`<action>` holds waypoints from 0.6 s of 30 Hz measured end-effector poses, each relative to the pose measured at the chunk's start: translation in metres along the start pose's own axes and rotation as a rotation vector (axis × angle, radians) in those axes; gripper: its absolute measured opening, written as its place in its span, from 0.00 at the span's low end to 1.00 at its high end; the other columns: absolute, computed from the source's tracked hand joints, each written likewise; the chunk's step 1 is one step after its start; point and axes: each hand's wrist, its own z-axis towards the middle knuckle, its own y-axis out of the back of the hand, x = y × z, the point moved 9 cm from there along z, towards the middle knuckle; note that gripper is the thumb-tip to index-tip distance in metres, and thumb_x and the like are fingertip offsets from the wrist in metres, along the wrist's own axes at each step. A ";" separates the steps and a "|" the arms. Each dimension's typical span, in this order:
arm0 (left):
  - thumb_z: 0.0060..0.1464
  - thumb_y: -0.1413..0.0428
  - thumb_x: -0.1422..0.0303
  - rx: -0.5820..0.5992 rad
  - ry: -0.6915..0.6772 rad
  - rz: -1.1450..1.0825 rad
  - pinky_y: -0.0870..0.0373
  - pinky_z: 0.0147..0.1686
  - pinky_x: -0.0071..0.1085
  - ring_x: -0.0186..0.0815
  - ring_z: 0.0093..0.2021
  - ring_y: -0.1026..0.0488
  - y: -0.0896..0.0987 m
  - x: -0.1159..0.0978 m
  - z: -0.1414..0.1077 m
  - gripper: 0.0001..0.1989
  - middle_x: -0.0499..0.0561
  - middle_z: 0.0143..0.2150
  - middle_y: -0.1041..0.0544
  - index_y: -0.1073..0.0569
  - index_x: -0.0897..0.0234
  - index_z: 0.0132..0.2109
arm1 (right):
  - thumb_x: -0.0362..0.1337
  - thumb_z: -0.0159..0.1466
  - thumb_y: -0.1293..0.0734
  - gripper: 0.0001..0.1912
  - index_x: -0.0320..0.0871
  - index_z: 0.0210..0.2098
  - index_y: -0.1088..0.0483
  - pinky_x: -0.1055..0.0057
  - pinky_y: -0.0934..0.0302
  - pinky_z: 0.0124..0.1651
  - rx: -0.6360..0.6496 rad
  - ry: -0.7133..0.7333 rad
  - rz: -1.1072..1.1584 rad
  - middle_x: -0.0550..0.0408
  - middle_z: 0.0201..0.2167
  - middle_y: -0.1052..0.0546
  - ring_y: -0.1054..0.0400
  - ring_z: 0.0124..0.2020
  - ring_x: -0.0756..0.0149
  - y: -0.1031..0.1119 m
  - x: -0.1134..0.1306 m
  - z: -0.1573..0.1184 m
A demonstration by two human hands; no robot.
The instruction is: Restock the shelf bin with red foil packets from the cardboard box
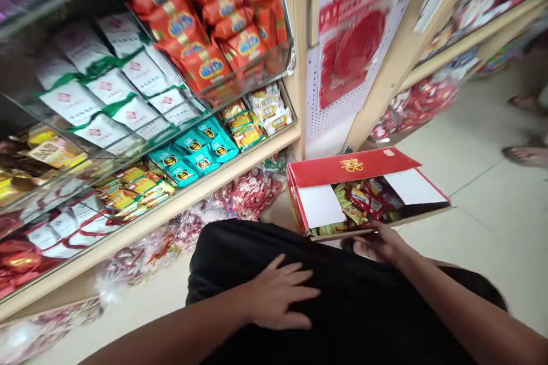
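Observation:
My left hand (280, 295) lies with its fingers spread on the black cloth over my leg (244, 245), holding nothing. At the near edge of a red box (377, 165), my right hand (381, 244) has its fingers curled by the cardboard. Part of a dark object shows by those fingers, too hidden to name. The box stands with its red lid flap raised and white inner flaps showing. Wrapped candies (366, 199) in red, yellow and green lie inside it.
Glass-fronted shelves (265, 145) at the left hold red, white, teal and gold packets. Bagged candies (252, 191) lie beneath them. A pegboard (314, 102) with red packaged items stands behind the box. A person's feet (526, 155) show on the tiled floor (483, 182) at the right.

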 end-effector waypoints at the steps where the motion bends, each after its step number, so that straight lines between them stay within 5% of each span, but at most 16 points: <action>1: 0.48 0.49 0.58 0.050 0.114 -0.009 0.64 0.56 0.54 0.46 0.57 0.44 -0.005 0.017 -0.011 0.20 0.50 0.55 0.35 0.33 0.53 0.49 | 0.25 0.54 0.44 0.05 0.41 0.28 0.45 0.66 0.32 0.31 -0.011 0.021 0.012 0.55 0.21 0.35 0.33 0.26 0.67 0.005 0.013 -0.012; 2: 0.48 0.49 0.60 0.056 0.298 -0.009 0.62 0.55 0.55 0.47 0.56 0.42 -0.003 0.044 -0.025 0.18 0.52 0.53 0.33 0.30 0.55 0.47 | 0.25 0.55 0.44 0.05 0.41 0.28 0.45 0.66 0.31 0.31 -0.020 0.044 0.023 0.55 0.21 0.35 0.34 0.26 0.67 0.010 0.028 -0.026; 4: 0.50 0.51 0.63 -0.215 0.473 0.009 0.57 0.56 0.51 0.45 0.55 0.41 0.037 0.081 -0.056 0.17 0.54 0.54 0.34 0.31 0.59 0.47 | 0.25 0.55 0.43 0.05 0.41 0.27 0.45 0.65 0.31 0.32 -0.026 0.103 0.041 0.55 0.22 0.35 0.33 0.26 0.67 0.021 0.057 -0.056; 7: 0.54 0.56 0.62 -0.619 0.447 -0.097 0.39 0.50 0.37 0.39 0.47 0.33 0.102 0.066 -0.093 0.17 0.53 0.47 0.29 0.31 0.64 0.46 | 0.24 0.54 0.42 0.06 0.40 0.26 0.44 0.64 0.31 0.33 -0.010 0.203 0.061 0.54 0.22 0.34 0.33 0.27 0.66 0.033 0.089 -0.108; 8: 0.55 0.58 0.63 -0.708 0.385 -0.139 0.36 0.47 0.34 0.37 0.45 0.31 0.119 0.039 -0.097 0.17 0.52 0.45 0.27 0.32 0.63 0.46 | 0.24 0.54 0.42 0.06 0.40 0.26 0.43 0.63 0.31 0.34 -0.001 0.233 0.066 0.54 0.23 0.33 0.32 0.28 0.65 0.034 0.095 -0.126; 10: 0.57 0.59 0.64 -0.771 0.030 -0.082 0.38 0.48 0.31 0.33 0.48 0.33 0.147 -0.058 -0.085 0.16 0.50 0.48 0.29 0.33 0.62 0.47 | 0.23 0.53 0.42 0.06 0.39 0.25 0.41 0.63 0.31 0.34 0.029 0.292 0.081 0.53 0.23 0.31 0.32 0.28 0.64 0.032 0.102 -0.162; 12: 0.58 0.60 0.65 -0.660 -0.364 0.093 0.41 0.51 0.30 0.31 0.51 0.36 0.153 -0.169 -0.056 0.17 0.49 0.51 0.32 0.37 0.60 0.52 | 0.23 0.54 0.42 0.06 0.39 0.26 0.39 0.65 0.31 0.34 0.072 0.369 0.099 0.54 0.23 0.31 0.32 0.27 0.66 0.025 0.103 -0.199; 14: 0.57 0.59 0.64 -0.604 -0.559 0.313 0.48 0.54 0.36 0.34 0.53 0.39 0.153 -0.246 -0.023 0.17 0.49 0.52 0.33 0.37 0.60 0.52 | 0.23 0.54 0.43 0.07 0.39 0.28 0.37 0.69 0.32 0.31 0.106 0.454 0.113 0.55 0.22 0.30 0.33 0.24 0.69 0.017 0.102 -0.233; 16: 0.55 0.56 0.59 -0.511 -0.457 0.505 0.47 0.51 0.42 0.37 0.48 0.34 0.153 -0.271 0.015 0.16 0.52 0.44 0.27 0.30 0.62 0.43 | 0.23 0.53 0.43 0.08 0.38 0.29 0.36 0.71 0.32 0.29 0.127 0.481 0.106 0.54 0.22 0.29 0.33 0.23 0.69 0.011 0.094 -0.261; 18: 0.53 0.54 0.57 -0.415 -0.258 0.652 0.42 0.46 0.42 0.39 0.38 0.29 0.154 -0.265 0.031 0.20 0.57 0.33 0.24 0.27 0.70 0.34 | 0.24 0.52 0.42 0.06 0.37 0.27 0.35 0.69 0.32 0.28 0.145 0.450 0.100 0.52 0.22 0.28 0.32 0.23 0.67 0.007 0.081 -0.279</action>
